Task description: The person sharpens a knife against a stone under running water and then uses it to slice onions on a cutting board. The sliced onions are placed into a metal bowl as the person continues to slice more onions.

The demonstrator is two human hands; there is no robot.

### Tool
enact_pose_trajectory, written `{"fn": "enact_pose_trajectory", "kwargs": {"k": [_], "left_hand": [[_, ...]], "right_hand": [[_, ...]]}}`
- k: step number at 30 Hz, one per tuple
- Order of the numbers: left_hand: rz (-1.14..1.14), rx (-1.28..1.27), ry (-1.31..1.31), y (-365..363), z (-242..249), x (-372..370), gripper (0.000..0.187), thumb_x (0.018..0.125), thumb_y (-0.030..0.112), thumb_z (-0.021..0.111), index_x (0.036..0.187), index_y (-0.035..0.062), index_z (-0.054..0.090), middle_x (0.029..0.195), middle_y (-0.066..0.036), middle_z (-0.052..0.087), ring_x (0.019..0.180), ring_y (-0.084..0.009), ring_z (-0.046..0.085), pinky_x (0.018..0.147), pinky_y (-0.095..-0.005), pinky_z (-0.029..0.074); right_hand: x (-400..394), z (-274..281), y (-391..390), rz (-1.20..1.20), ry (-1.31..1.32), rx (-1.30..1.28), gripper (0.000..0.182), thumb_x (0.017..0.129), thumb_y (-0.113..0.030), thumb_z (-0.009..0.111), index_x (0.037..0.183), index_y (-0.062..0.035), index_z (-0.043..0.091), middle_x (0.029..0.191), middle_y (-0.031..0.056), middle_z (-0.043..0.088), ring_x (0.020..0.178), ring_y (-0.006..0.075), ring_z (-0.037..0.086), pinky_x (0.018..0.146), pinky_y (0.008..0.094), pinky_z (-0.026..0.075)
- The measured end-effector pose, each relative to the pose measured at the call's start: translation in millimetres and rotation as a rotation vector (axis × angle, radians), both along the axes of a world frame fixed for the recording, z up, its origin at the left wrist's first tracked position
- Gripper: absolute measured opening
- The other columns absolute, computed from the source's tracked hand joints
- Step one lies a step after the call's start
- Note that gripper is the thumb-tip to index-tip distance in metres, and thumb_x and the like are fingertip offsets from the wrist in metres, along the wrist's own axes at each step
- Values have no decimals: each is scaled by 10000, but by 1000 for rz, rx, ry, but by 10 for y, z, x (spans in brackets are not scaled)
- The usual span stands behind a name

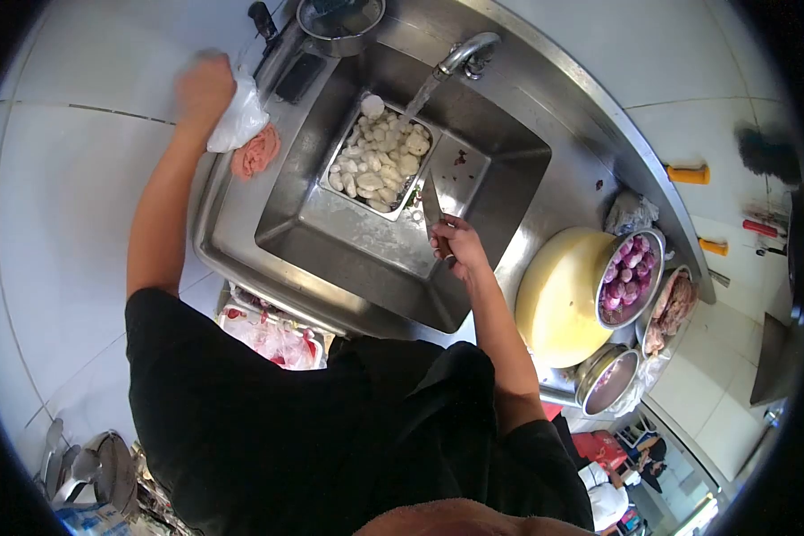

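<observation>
My right hand point(456, 246) is wrapped round the handle of a knife point(431, 198), whose blade points up over the steel sink point(330, 237). In the sink stands a metal tray point(322, 182) full of pale, peeled pieces point(378, 161). Water runs from the faucet point(470, 54) onto the tray's upper right part. Out to the left, my left hand point(207, 87) is smeared by motion beside a white plastic bag point(239, 118); its fingers cannot be made out. A crumpled pink cloth point(256, 153) lies just below the bag.
Right of the sink are a round yellow board point(563, 295), a bowl of purple onions point(628, 279), a bowl of meat point(673, 311) and a metal pot point(609, 380). A strainer pot point(341, 42) stands at the sink's upper left. Another person point(604, 496) shows at lower right.
</observation>
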State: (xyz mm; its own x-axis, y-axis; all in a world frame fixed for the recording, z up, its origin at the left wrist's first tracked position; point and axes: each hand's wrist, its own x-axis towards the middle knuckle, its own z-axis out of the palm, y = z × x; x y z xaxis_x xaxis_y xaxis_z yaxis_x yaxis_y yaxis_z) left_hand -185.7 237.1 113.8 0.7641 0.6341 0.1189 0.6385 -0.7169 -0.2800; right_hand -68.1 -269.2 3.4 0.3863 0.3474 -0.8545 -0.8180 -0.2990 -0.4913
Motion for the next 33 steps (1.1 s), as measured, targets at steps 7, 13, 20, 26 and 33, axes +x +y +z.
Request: {"fn": "enact_pose_trajectory", "kwargs": {"k": [7,13,20,26,33], "left_hand": [[140,-308,-327,-58,916,-236,262,924,278,593,959,45,710,986,-230,715,1000,-448,669,848,-524,532],[130,-272,-332,154,966,-410,244,910,258,614,922,31,704,981,-233,710,978,-464,666,846,-543,525],[95,85,-258,-245,432,-95,232,858,186,667,1057,84,725,1011,-202,720,978,-406,689,859,-534,549],[-487,-382,-331,-923,-82,486,452,911,255,712,1303,39,644,1282,-223,656,1177,-422,612,1018,-484,492],[-2,-287,-26,-868,-1320,900,831,896,412,758,1541,28,400,1580,-255,405,1414,-399,446,1140,-557,384]], "right_hand": [[-62,2,-96,-14,-13,3,514,906,-42,692,1357,14,454,872,83,648,647,168,627,500,321,497],[-32,14,-137,-23,5,44,444,922,-51,678,1314,-8,473,869,78,651,657,168,627,529,327,504],[-48,202,-33,-52,-14,46,422,922,-55,682,1297,-14,494,862,69,651,666,168,624,546,323,503],[-65,144,68,-76,-23,60,471,919,-58,687,1339,5,481,865,77,646,676,175,621,560,328,515],[-54,171,125,-34,6,82,511,942,-75,696,1382,-22,442,926,76,655,727,170,636,587,324,522]]}}
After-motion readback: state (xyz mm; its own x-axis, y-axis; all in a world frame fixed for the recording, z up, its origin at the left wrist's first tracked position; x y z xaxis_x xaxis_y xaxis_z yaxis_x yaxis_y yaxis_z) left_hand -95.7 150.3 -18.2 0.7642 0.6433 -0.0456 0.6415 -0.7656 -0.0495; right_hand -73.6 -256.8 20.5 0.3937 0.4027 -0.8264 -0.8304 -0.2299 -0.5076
